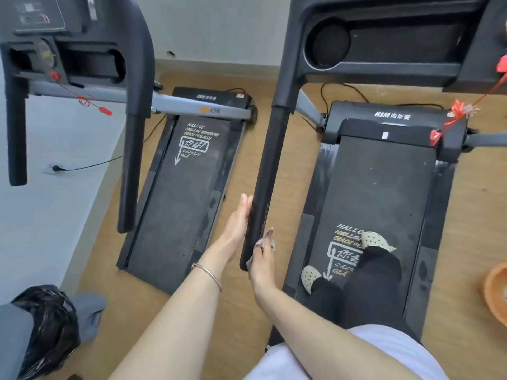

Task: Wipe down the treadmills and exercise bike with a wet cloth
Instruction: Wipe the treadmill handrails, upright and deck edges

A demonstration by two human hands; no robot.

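Observation:
I stand on the belt of the right treadmill [375,187]. Its left foam handrail [267,171] runs down toward me. My left hand [238,220] lies flat against the outer side of the rail's lower part, fingers straight. My right hand [262,259] grips a small grey cloth [267,238] pressed against the inner side of the rail near its end. A second treadmill [186,187] stands to the left, with its console [63,37] and black handrails at upper left.
A black rubbish bag [46,330] sits at lower left beside a grey object. An orange basin [495,292] is at the right edge. Power cables run along the wood floor [260,86] near the wall. Red safety cords hang from both consoles.

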